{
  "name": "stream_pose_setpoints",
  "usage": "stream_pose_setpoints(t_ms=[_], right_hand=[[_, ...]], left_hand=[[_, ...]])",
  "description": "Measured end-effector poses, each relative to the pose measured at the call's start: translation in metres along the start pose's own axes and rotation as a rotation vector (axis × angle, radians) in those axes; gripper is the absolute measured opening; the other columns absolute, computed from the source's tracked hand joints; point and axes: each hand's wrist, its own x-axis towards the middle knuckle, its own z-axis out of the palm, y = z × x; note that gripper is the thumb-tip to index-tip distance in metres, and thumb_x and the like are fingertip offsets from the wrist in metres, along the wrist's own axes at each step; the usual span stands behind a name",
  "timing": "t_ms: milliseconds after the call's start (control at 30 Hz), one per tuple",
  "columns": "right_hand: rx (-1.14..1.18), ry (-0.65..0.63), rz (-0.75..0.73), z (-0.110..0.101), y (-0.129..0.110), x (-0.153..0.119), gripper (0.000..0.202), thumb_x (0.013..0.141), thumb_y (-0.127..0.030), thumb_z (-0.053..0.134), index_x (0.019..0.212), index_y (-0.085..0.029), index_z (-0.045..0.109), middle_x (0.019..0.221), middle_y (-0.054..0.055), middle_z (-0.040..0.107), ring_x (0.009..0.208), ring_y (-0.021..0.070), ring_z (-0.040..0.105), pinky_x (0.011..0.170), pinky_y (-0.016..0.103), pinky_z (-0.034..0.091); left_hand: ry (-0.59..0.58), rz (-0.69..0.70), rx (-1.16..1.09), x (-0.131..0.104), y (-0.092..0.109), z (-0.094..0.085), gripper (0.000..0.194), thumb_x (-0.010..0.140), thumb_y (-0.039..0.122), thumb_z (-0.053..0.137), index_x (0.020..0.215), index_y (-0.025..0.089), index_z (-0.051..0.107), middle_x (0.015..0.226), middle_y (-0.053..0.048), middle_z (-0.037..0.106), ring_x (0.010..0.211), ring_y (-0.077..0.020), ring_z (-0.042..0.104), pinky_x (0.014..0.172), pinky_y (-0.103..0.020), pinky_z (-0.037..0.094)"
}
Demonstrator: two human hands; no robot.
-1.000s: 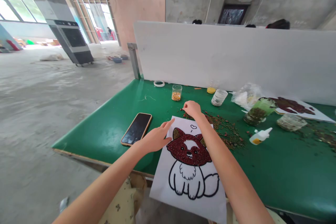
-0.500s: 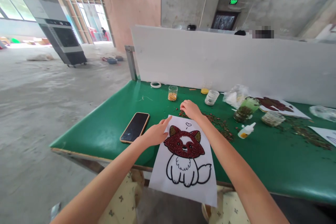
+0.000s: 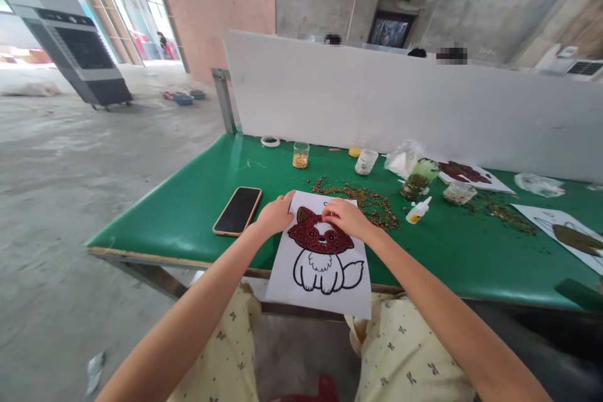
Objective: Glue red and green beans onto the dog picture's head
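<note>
A sheet of paper with an outlined fox drawing lies at the table's front, its lower edge hanging over. The head is covered with dark red grains; ears look green-brown; body and tail are bare white. My left hand rests on the upper left edge of the sheet, fingers stretched out. Over the top of the fox's head, my right hand has its fingertips pinched together, and anything between them is hidden. Red and green-brown grains lie scattered just behind the right hand.
Left of the paper lies a phone. Farther back are a tape roll, a cup of yellow kernels and a clear cup. To the right are a glue bottle, a tipped green jar and a white partition behind.
My right hand has come back from the scattered grains to the top of the fox's head. My left hand stays on the paper's edge. The camera view has shifted somewhat.
</note>
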Motion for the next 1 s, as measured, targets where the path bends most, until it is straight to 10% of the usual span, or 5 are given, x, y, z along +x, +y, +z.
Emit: stream_pose_setpoints(t_ms=[1000], right_hand=[[0.045,-0.099,-0.034,0.005,-0.001,-0.001,0.007,0.080,-0.013,0.058,0.075,-0.017,0.057,0.079,0.004,0.057,0.083,0.0174,0.048,0.074,0.029,0.037]], left_hand=[[-0.145,0.060,0.173,-0.002,-0.002,-0.002,0.040,0.086,0.023,0.039,0.124,0.018,0.052,0.127,-0.011,0.053,0.110,-0.0224,0.056,0.092,-0.031,0.042]])
